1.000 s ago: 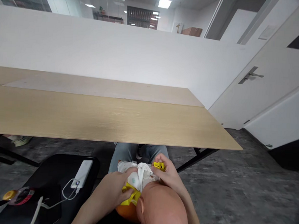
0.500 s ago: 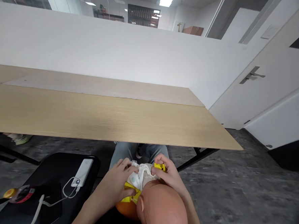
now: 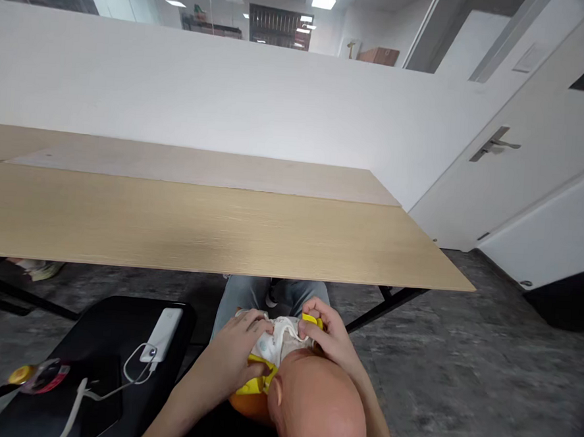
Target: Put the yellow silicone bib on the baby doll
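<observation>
A bald baby doll [image 3: 324, 405] lies on my lap, its head toward me and its face turned away from view. It wears a white printed garment [image 3: 281, 335] with yellow cloth [image 3: 252, 389] at its left side. My left hand [image 3: 244, 349] rests on the garment, fingers bent over the chest and thumb at the yellow cloth. On the other side, my right hand [image 3: 328, 331] pinches the garment's edge, with yellow cloth between thumb and fingers. The doll's head hides part of my right wrist. Something orange shows below the left yellow cloth.
A wooden table [image 3: 212, 230] stands in front of my knees. On a black chair [image 3: 132, 321] at left lie a white power bank [image 3: 163, 334] with a cable [image 3: 128, 380] and a yellow-capped item [image 3: 22, 375]. A door [image 3: 517, 166] is at right.
My left hand has shifted slightly over the garment, its fingers further across the chest. My right hand keeps its pinch and has barely moved.
</observation>
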A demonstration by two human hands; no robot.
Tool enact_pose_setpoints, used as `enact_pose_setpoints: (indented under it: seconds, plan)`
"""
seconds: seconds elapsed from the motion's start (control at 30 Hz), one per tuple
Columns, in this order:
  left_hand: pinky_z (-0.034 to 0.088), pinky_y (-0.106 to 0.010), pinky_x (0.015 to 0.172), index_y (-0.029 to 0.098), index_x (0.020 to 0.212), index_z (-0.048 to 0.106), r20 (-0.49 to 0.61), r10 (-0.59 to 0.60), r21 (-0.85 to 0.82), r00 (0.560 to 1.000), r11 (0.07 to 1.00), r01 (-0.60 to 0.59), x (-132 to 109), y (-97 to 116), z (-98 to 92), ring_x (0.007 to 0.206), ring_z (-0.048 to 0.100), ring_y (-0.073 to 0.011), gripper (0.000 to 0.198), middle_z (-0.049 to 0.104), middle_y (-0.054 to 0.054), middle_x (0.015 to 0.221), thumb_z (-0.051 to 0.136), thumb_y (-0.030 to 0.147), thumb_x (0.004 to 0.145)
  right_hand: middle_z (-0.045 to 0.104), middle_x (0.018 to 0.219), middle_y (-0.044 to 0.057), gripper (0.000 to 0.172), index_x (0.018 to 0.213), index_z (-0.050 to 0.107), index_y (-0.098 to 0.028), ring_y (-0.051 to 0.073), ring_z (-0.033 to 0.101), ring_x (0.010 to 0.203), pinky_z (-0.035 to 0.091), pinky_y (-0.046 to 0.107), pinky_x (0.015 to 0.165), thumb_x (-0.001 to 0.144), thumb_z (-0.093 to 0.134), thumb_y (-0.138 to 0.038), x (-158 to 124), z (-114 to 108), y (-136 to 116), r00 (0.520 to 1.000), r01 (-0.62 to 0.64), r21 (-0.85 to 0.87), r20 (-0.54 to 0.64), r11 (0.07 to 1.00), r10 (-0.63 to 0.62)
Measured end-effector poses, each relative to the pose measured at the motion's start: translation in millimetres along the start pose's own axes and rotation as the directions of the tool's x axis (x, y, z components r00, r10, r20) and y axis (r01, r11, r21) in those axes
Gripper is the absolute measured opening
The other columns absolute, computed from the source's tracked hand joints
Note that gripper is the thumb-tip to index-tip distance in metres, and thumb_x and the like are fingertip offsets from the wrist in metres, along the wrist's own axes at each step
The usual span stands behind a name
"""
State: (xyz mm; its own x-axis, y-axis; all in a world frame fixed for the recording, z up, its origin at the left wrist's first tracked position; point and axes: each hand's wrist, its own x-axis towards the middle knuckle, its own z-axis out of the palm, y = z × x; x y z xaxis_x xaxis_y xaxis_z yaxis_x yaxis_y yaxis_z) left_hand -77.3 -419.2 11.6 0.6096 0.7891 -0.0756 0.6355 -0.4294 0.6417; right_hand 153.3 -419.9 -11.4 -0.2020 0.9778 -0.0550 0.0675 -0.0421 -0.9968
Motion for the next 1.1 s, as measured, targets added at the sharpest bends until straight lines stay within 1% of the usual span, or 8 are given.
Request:
enact_pose_setpoints:
  seconds: [0.33,0.57,0.73,0.83,0.9,0.97,1.03,1.1]
  plan:
    - [0.040,-0.030,0.092,0.021,0.099,0.056,0.000,0.044,-0.091,0.999,0.995,-0.044,7.0,-3.3,4.1,0.102,0.052,-0.0215,0.032,0.054,-0.003,0.106,0.063,0.014,0.069,0.065,0.073,0.000,0.013,0.090,0.053,-0.018,0.014,0.054,0.068,0.037,0.026,0.068,0.081,0.061,-0.023,0.7,0.4,1.5,0.998,-0.030,0.007,0.052,1.000,0.030]
    - [0.039,-0.025,0.075,0.020,0.087,0.057,0.023,0.084,-0.153,0.996,0.985,-0.080,9.4,-7.3,-0.3,0.088,0.055,-0.0191,0.021,0.059,-0.001,0.092,0.064,0.015,0.068,0.054,0.061,-0.004,0.015,0.087,0.052,-0.018,0.011,0.046,0.059,0.034,0.024,0.060,0.079,0.062,-0.026,4.0,5.4,2.1,0.998,-0.003,0.057,-0.069,0.998,0.007]
    - [0.036,-0.022,0.064,0.018,0.086,0.060,0.022,0.072,-0.398,0.997,0.915,-0.058,10.7,-16.2,-2.2,0.073,0.051,-0.0135,0.022,0.060,0.002,0.082,0.061,0.008,0.066,0.064,0.080,0.001,0.021,0.105,0.057,-0.019,0.015,0.058,0.078,0.042,0.025,0.072,0.086,0.057,-0.030,2.1,-5.4,2.4,0.973,0.050,0.006,-0.225,0.999,-0.047]
    - [0.034,-0.021,0.060,0.016,0.083,0.059,0.004,0.011,-0.580,1.000,0.815,-0.006,11.2,-26.0,-1.5,0.068,0.050,-0.0120,0.020,0.059,0.002,0.077,0.061,0.007,0.065,0.066,0.099,0.005,0.017,0.099,0.061,-0.018,0.018,0.060,0.092,0.044,0.026,0.080,0.086,0.056,-0.028,-6.6,-19.6,-6.9,0.951,0.032,-0.153,-0.299,0.988,-0.077]
    - [0.036,-0.021,0.063,0.015,0.080,0.058,-0.048,-0.036,-0.679,0.998,0.734,-0.007,10.8,-32.1,-1.3,0.070,0.051,-0.0123,0.016,0.058,0.002,0.076,0.061,0.007,0.066,0.064,0.112,0.007,0.017,0.099,0.062,-0.018,0.020,0.061,0.095,0.047,0.028,0.081,0.084,0.057,-0.025,-14.8,-27.3,-16.7,0.975,-0.018,-0.220,-0.221,0.975,-0.032]
    - [0.039,-0.022,0.067,0.015,0.079,0.057,-0.110,-0.074,-0.749,0.991,0.662,-0.034,9.8,-36.4,-1.0,0.074,0.052,-0.0131,0.015,0.059,0.001,0.078,0.062,0.008,0.067,0.062,0.120,0.009,0.026,0.106,0.062,-0.018,0.023,0.060,0.103,0.049,0.031,0.086,0.081,0.058,-0.021,-22.4,-31.2,-25.5,0.997,-0.035,-0.268,-0.077,0.963,0.015]
    - [0.040,-0.023,0.070,0.015,0.080,0.057,-0.143,-0.096,-0.793,0.985,0.607,-0.056,9.0,-38.7,-0.3,0.077,0.054,-0.0139,0.016,0.060,0.000,0.080,0.064,0.008,0.068,0.061,0.123,0.011,0.038,0.116,0.061,-0.017,0.026,0.057,0.112,0.048,0.036,0.094,0.078,0.061,-0.019,-27.2,-31.6,-28.9,0.999,-0.009,-0.321,0.042,0.947,0.024]
    - [0.040,-0.023,0.069,0.016,0.081,0.057,-0.142,-0.106,-0.822,0.984,0.567,-0.058,9.1,-39.2,1.0,0.077,0.054,-0.0145,0.018,0.061,0.000,0.081,0.067,0.011,0.067,0.062,0.122,0.012,0.044,0.120,0.061,-0.015,0.028,0.057,0.114,0.048,0.037,0.096,0.077,0.064,-0.021,-28.3,-30.2,-25.2,0.996,0.016,-0.367,0.083,0.930,0.015]
